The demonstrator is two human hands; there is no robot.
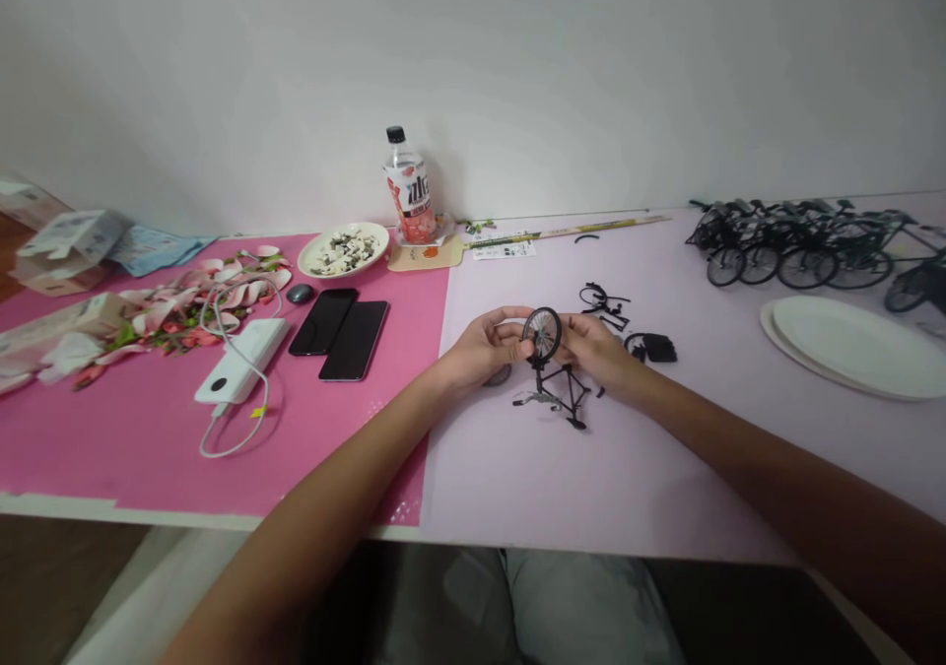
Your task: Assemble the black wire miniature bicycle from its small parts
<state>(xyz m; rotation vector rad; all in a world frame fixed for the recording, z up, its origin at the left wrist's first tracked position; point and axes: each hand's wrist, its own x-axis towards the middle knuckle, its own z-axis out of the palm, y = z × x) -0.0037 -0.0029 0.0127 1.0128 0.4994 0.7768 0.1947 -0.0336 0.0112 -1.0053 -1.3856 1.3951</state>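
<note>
A small black spoked wheel (542, 335) stands upright between my hands, at the fork of an upside-down miniature bicycle frame (568, 394). My left hand (488, 348) is closed, its thumb and fingers pinching the wheel's left side. My right hand (597, 348) is closed too, its fingertips behind the wheel and at the frame's top; part of its grip is hidden. The frame's saddle and handlebar point down toward the light table sheet. Another wheel (498, 376) lies partly under my left hand. Small black parts (607, 306) and a black basket-like piece (660, 348) lie beyond my right hand.
Several miniature bicycles (805, 246) stand at the back right, behind white plates (861, 345). A bottle (411, 197), a bowl (344, 251) and a long stick (562, 232) are at the back. Phones (355, 342), a power bank (242, 362) with cable and petals (199, 300) lie left.
</note>
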